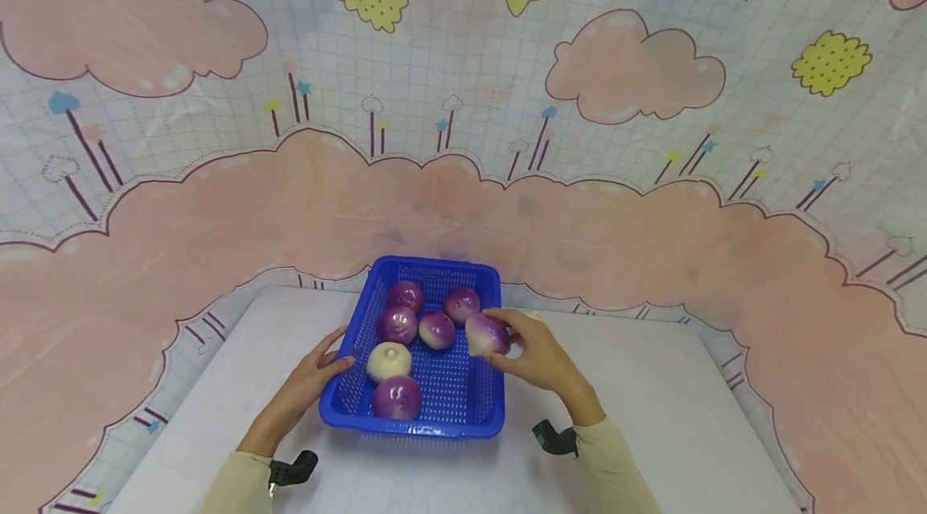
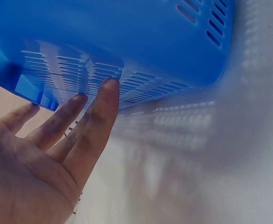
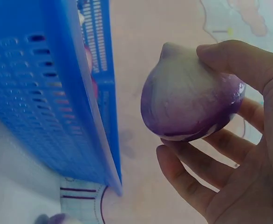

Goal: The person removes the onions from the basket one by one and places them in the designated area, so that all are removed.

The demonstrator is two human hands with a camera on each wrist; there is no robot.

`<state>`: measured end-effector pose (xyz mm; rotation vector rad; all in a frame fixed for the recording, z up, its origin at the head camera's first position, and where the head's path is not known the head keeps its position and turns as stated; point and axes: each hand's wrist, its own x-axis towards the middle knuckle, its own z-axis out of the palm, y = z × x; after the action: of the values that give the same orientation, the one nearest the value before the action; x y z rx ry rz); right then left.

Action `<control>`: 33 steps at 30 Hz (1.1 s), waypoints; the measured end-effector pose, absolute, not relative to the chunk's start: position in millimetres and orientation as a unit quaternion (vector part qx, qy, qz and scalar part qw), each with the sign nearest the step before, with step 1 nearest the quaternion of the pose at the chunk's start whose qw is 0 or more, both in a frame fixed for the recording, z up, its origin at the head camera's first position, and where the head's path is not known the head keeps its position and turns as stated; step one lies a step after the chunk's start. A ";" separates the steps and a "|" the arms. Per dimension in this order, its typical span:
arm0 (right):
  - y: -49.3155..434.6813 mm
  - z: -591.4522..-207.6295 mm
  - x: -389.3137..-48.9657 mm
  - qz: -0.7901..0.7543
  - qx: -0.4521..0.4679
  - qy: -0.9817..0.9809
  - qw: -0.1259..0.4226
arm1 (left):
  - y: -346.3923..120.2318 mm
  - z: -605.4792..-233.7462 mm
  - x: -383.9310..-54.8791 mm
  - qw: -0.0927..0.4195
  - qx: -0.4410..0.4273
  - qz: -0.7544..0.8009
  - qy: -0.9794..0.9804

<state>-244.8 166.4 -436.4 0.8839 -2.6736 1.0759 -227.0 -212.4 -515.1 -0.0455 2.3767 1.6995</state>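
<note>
My right hand [image 1: 534,351] holds a purple-and-white onion [image 1: 486,335] between thumb and fingers, over the right rim of a blue plastic basket [image 1: 485,429]. In the right wrist view the glossy onion [image 3: 187,100] has its pale pointed end up and stands apart from the basket wall [image 3: 92,130]. My left hand [image 1: 307,377] is at the basket's left side, thumb at the rim. Its spread, fairly straight fingers [image 2: 97,126] reach along the slotted outer wall [image 2: 141,91]. Several purple onions [image 1: 397,324] and a whitish one [image 1: 389,362] lie inside, mostly toward the left.
The basket is on a white table [image 1: 615,385] before a printed cloth backdrop [image 1: 507,224]. A pale yellowish thing [image 1: 533,314] shows partly behind my right hand. Black wrist-camera mounts [image 1: 294,468] stick out from both sleeves. Another purple-and-white thing [image 3: 57,218] shows at the right wrist view's bottom edge.
</note>
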 end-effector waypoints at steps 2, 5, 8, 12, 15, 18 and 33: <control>170.4 -438.4 -245.8 0.365 0.284 -0.884 0.067 | -212.7 -516.0 -227.2 0.110 -0.017 0.578 0.808; 176.1 -442.0 -247.1 0.378 0.278 -0.880 0.078 | -213.3 -517.5 -227.6 0.110 -0.017 0.577 0.809; 181.4 -446.4 -249.1 0.396 0.280 -0.870 0.091 | -213.4 -518.5 -227.7 0.108 -0.017 0.577 0.809; 189.4 -452.1 -250.4 0.412 0.272 -0.863 0.104 | -212.7 -517.8 -227.4 0.106 -0.014 0.579 0.808; 195.6 -454.4 -249.8 0.419 0.257 -0.864 0.110 | -212.4 -516.7 -227.0 0.104 -0.011 0.581 0.807; 202.0 -456.3 -249.0 0.430 0.242 -0.863 0.112 | -212.4 -516.1 -226.7 0.103 -0.010 0.580 0.808; 235.0 -473.3 -249.6 0.466 0.180 -0.854 0.146 | -212.0 -513.9 -225.9 0.107 -0.012 0.579 0.808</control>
<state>-249.6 235.0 -473.3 0.5184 -2.4582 1.3417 -225.9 -212.0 -513.9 -0.0366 2.3787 1.7045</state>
